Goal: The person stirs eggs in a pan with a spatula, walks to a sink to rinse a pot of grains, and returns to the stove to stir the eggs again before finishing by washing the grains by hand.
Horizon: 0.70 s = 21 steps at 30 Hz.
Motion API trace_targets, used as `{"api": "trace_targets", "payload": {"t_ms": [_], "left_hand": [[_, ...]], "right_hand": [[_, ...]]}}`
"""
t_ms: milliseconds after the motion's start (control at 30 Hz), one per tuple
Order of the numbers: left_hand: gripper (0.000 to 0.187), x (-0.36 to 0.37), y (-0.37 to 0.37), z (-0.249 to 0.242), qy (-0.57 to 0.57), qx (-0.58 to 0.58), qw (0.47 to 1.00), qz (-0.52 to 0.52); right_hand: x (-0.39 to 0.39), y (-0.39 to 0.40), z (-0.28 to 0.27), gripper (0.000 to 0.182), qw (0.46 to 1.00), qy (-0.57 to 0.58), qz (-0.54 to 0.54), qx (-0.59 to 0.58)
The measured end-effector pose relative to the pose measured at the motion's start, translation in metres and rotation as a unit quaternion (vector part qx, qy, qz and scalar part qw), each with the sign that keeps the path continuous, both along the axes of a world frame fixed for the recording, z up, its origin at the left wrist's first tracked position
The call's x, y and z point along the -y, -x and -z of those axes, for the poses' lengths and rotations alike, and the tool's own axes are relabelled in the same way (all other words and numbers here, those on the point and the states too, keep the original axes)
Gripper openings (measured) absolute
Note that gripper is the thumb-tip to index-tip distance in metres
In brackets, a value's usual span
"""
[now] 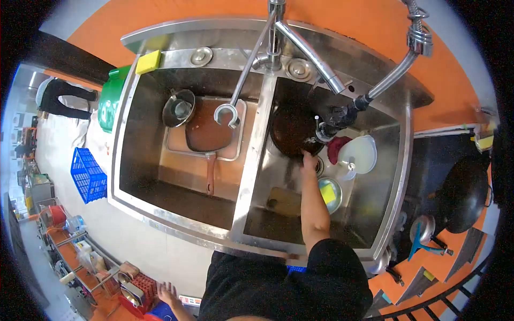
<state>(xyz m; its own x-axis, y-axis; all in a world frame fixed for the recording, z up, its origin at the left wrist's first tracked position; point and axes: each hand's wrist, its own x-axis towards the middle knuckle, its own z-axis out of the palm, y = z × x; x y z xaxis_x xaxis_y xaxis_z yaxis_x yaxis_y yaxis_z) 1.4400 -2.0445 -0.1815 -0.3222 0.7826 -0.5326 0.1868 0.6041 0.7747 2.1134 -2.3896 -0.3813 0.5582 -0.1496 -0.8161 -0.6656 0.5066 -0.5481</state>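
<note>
My right hand [309, 161] reaches into the right basin, its fingers closed on the near edge of a dark round pan [289, 134]. A black-wrapped spray head [334, 122] hangs over the pan's right side, with water showing under it. Beside my hand lie a dark red cloth [336, 149] and a pale plastic tub [362, 154]. Closer to me, a metal bowl [336, 202] holds a yellow sponge [327, 193]. My left hand [167, 294] is away from the sink at lower left, fingers spread and nothing in it.
In the left basin [176, 206], a brown pan [208, 134] rests on a tray beside a metal bowl [178, 108]. A tap [310, 53] rises between the basins. A blue crate [88, 175] stands left; a wok [463, 195] stands right. Another person [67, 99] is at far left.
</note>
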Motion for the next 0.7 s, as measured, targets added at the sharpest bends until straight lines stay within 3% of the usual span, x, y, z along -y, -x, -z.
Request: {"api": "trace_targets", "payload": {"t_ms": [33,67,100,133,167,200,233,267,333,367,400,433,500,533,567,600,633,667,700], "left_hand": [[0.042,0.013,0.031,0.01,0.027,0.021,0.999,0.018],[0.042,0.027,0.056,0.019,0.053,0.044,0.997,0.036],[0.04,0.038,0.071,0.028,0.077,0.038,0.996,0.032],[0.039,0.052,0.084,0.037,0.099,0.015,0.995,0.022],[0.037,0.066,0.094,0.048,0.118,-0.009,0.993,0.015],[0.036,0.079,0.104,0.058,0.134,-0.03,0.99,0.011],[0.034,0.089,0.111,0.066,0.148,-0.056,0.987,0.011],[0.033,0.096,0.118,0.069,0.157,-0.078,0.985,0.01],[0.031,0.102,0.127,0.068,0.157,-0.099,0.982,0.019],[0.024,0.101,0.135,0.059,0.043,-0.252,0.906,0.337],[0.018,0.105,0.143,0.054,-0.072,-0.369,0.701,0.606],[0.018,0.113,0.15,0.052,-0.065,-0.371,0.703,0.603],[0.015,0.133,0.158,0.05,-0.204,-0.416,0.648,0.605],[0.018,0.139,0.161,0.052,-0.271,-0.431,0.614,0.603],[0.019,0.135,0.168,0.052,0.047,-0.477,0.607,0.634],[0.019,0.137,0.172,0.054,0.092,-0.466,0.622,0.622],[0.018,0.141,0.174,0.06,0.09,-0.453,0.635,0.619],[0.018,0.142,0.174,0.059,0.085,-0.441,0.647,0.616],[0.018,0.142,0.177,0.062,0.079,-0.433,0.655,0.614]], "right_hand": [[-0.01,-0.001,-0.028,0.05,0.942,0.332,-0.048,-0.014],[-0.019,-0.006,-0.046,0.046,0.775,0.626,-0.09,-0.024],[-0.019,-0.016,-0.035,0.046,0.775,0.626,-0.09,-0.023],[-0.016,-0.027,-0.01,0.042,0.798,0.575,-0.056,0.174],[-0.017,-0.04,0.004,0.038,0.787,0.499,-0.02,0.363],[-0.025,-0.053,-0.008,0.038,0.786,0.5,-0.021,0.364],[-0.036,-0.067,-0.032,0.03,0.932,0.19,0.022,0.307],[-0.046,-0.08,-0.049,0.024,0.965,-0.145,0.063,0.211],[-0.049,-0.104,-0.055,0.021,0.969,-0.13,-0.002,0.209],[-0.057,-0.113,-0.06,0.025,0.98,-0.079,0.031,0.18],[-0.063,-0.121,-0.067,0.029,0.99,0.019,-0.007,0.139],[-0.07,-0.127,-0.074,0.027,0.987,-0.014,0.007,0.158],[-0.067,-0.131,-0.066,0.026,0.983,-0.043,0.015,0.176],[-0.047,-0.135,-0.046,0.022,0.955,-0.155,-0.043,0.249],[-0.038,-0.131,-0.046,0.02,0.906,-0.264,-0.099,0.316],[-0.037,-0.129,-0.044,0.02,0.907,-0.258,-0.101,0.317],[-0.037,-0.124,-0.042,0.019,0.937,-0.059,-0.156,0.308],[-0.04,-0.116,-0.046,0.022,0.926,0.143,-0.201,0.285],[-0.04,-0.104,-0.048,0.026,0.85,0.356,-0.224,0.316]]}}
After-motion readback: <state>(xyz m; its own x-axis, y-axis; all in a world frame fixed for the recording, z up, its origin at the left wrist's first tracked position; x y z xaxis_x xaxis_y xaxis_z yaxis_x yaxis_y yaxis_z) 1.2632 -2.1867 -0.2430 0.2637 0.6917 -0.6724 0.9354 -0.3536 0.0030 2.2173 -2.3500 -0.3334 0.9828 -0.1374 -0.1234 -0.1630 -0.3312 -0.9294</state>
